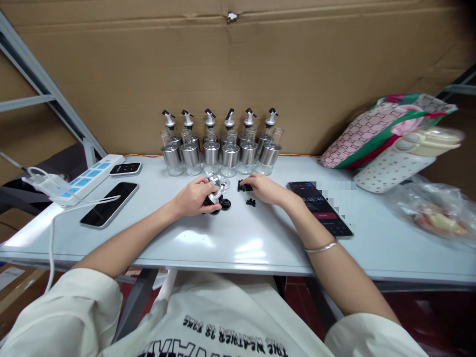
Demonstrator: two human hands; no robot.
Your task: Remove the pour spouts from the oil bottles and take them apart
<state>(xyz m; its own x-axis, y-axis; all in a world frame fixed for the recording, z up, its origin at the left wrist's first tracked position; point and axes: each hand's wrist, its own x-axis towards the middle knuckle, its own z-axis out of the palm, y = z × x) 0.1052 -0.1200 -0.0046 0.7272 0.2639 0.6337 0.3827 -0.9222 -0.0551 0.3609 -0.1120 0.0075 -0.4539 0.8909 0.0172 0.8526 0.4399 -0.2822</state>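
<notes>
My left hand (194,197) is closed around a silver metal pourer head (214,197), held just above the table. Black round caps (225,204) lie under and beside these fingers, and clear and silver parts (224,183) sit just behind them, partly hidden. My right hand (265,188) reaches down with its fingertips pinched at a cluster of small black parts (243,186); the fingers cover some of it. A smaller group of black parts (251,202) lies nearer to me. Behind both hands stands a front row of open-necked glass bottles with steel sleeves (230,157).
Behind the open bottles, more bottles carry silver pourers (210,117). On the left lie a power strip (89,178), a small device (125,169) and a phone (109,204). A timer phone (320,208), tumbler (394,166), patterned bag (360,134) and plastic bag (439,213) are on the right.
</notes>
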